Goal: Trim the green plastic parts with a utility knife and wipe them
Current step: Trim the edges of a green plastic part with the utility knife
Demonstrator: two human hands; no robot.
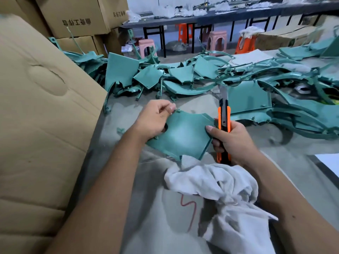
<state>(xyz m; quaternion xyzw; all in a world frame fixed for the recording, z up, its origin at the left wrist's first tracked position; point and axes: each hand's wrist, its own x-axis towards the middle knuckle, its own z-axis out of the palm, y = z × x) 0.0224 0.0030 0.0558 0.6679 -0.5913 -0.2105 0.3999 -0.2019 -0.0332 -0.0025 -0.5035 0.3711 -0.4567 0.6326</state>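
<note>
The left hand (154, 118) pinches the far-left corner of the green panel (183, 134), held just above the table (128, 180), near the white cloth (212, 180). The panel looks thin, light and stiff, probably slick; edges suit gripping best. On the right, the right hand (233, 142) clenches the knife (223, 123) upright, blade pointing away, thumb touching the panel's right edge.

A factory workshop: stacked cardboard cartons (73, 17), heaped green plastic parts (183, 76) (unsorted), long workbench (201, 17), plastic stools (146, 46).
</note>
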